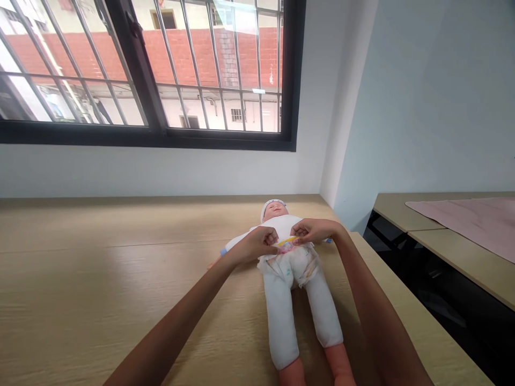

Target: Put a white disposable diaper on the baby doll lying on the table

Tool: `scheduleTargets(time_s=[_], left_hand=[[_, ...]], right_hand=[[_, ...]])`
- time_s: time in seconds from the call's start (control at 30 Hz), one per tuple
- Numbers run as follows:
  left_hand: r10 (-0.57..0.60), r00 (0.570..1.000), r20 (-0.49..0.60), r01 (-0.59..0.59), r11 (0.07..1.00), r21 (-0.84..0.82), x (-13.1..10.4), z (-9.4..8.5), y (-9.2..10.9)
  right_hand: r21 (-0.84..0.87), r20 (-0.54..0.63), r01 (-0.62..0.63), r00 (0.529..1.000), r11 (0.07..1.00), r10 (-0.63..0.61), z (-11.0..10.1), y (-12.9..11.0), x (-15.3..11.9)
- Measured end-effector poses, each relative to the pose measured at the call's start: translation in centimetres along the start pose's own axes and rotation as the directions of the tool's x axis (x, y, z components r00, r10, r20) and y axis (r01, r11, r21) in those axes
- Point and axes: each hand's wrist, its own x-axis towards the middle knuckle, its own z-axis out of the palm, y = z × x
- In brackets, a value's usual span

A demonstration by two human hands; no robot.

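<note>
A baby doll [279, 321] in white clothing and a white cap lies on its back on the wooden table, head away from me and feet toward me. Around its hips is a white diaper [300, 262] with a coloured, patterned waistband. My left hand [261, 241] pinches the waistband at the doll's belly, on the left side. On the right side, my right hand [311, 231] has its thumb and fingers closed on the same band. The two hands are a short gap apart, with the yellow and pink strip showing between them. The fingertips partly cover the band.
The wooden table [100, 300] runs along the wall beneath a barred window [217, 69]. Beyond its right edge is a gap, then another table [462, 257] with a pink cloth [478, 220] on it.
</note>
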Motion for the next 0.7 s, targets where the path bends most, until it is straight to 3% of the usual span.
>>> scheduleTargets(time_s=[0.23,0.33,0.47,0.57,0.7], left_hand=[[-0.085,0.987,0.138,0.104,0.986,-0.133,0.2,-0.6,-0.4],[-0.125,0.986,0.106,0.122,0.992,0.035,0.0,-0.7,0.0],[-0.162,0.984,0.074,0.146,0.972,0.182,-0.2,-0.9,0.3],[-0.136,0.987,0.09,0.125,0.985,0.117,-0.2,-1.1,0.2],[-0.117,0.988,0.1,0.119,0.993,-0.019,-0.2,-1.1,0.0]], right_hand=[[0.022,0.014,0.059,0.998,0.998,-0.059,0.1,0.6,0.4],[0.011,-0.022,0.039,0.999,0.999,-0.038,-0.4,1.2,-0.1],[-0.017,-0.113,-0.109,0.988,0.994,0.107,-1.2,2.2,-1.2],[-0.013,-0.096,-0.163,0.982,0.986,0.161,-1.5,2.7,-1.7],[0.072,-0.06,-0.072,0.995,0.995,0.076,-1.3,3.0,-1.6]])
